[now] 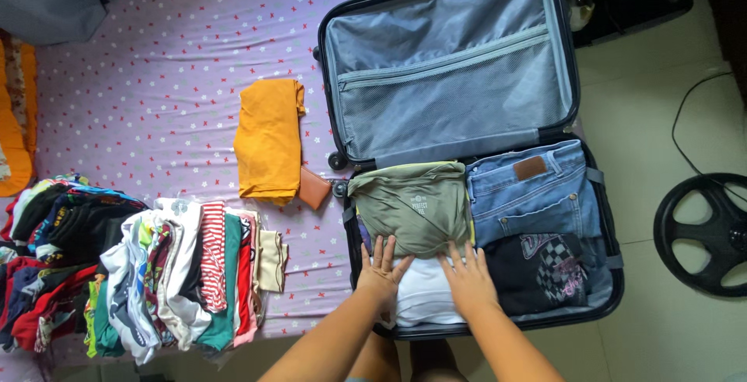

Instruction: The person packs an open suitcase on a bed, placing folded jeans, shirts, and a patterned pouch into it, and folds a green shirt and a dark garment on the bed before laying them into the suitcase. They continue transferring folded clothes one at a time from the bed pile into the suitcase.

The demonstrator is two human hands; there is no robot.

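An open black suitcase (599, 304) lies on the bed's right edge, its grey lined lid (447, 63) flipped up. Inside sit a folded olive-green shirt (416, 203), folded blue jeans (537, 191), a black printed garment (541, 269) and a white folded garment (424, 300). My left hand (381, 273) lies flat with fingers spread at the near edge of the olive shirt, over the white garment. Pressing flat beside it, my right hand (469, 279) rests on the white garment, fingertips at the olive shirt's edge. Neither hand grips anything.
A folded orange garment (268, 139) and a small brown pouch (314, 188) lie on the lilac star-print sheet (156, 86). A heap of mixed folded clothes (132, 273) fills the near left. A black round fan base (704, 234) and cable sit on the tiled floor at right.
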